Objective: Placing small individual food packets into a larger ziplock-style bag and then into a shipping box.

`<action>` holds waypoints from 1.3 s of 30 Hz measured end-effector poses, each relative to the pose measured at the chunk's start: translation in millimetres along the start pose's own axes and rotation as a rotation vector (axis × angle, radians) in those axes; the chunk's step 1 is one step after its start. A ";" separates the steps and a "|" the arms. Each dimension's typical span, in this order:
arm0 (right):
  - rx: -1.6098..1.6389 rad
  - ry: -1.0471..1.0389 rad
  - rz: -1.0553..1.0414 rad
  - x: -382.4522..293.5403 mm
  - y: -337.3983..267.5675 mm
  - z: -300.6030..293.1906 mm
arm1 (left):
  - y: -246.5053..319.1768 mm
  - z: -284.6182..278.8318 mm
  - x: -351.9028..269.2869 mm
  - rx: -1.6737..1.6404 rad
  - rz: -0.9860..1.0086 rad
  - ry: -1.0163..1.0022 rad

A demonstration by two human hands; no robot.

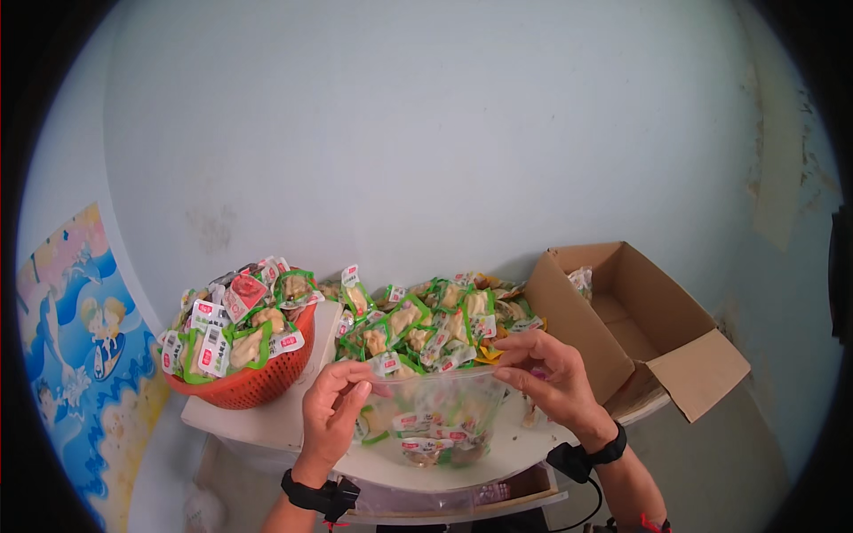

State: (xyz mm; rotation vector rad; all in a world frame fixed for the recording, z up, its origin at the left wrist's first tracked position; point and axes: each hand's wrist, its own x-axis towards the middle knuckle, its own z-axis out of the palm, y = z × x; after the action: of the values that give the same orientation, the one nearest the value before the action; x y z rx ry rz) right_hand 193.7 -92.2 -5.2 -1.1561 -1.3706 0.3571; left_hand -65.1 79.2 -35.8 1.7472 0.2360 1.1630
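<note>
My left hand pinches the left side of the rim of a clear plastic container between thumb and fingers. At the opposite side of the rim, my right hand grips it with thumb and fingertips. Several small sealed food packets show through the wall near the container's bottom. Directly behind it lies a heap of vacuum-sealed food packets, mostly with green edges and pale contents. Whether the container rests on the white table or hangs just above it, I cannot tell.
A red-orange plastic basket heaped with similar packets stands at the left. To the right is an open cardboard box with a flap folded outwards and a packet inside. A partly open drawer sits under the table's front edge. A wall rises behind.
</note>
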 end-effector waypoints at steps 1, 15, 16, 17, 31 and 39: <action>-0.006 0.022 0.035 0.0 5.5 1.1 | -1.2 0.6 -0.4 0.000 -0.005 0.000; -0.016 0.085 -0.073 3.0 31.1 12.4 | -8.0 -0.1 4.8 -0.088 0.017 0.002; -0.013 0.084 -0.074 1.6 33.1 13.3 | -11.7 -0.5 0.5 -0.032 -0.006 0.002; -0.053 0.100 -0.070 -1.1 31.5 9.0 | -14.7 2.9 1.1 0.009 -0.020 -0.010; -0.190 0.051 -0.208 -0.7 20.8 15.3 | 53.2 62.5 39.0 0.818 0.520 -0.259; -0.302 0.080 -0.186 -6.6 16.1 8.7 | 38.6 60.2 43.7 0.818 0.555 -0.337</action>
State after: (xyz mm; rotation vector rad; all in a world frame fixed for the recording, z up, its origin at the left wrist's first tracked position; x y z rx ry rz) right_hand 190.9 -86.4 -23.6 -1.2604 -1.4809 -0.0315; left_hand -7.8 49.7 17.8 2.8273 0.0038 1.2058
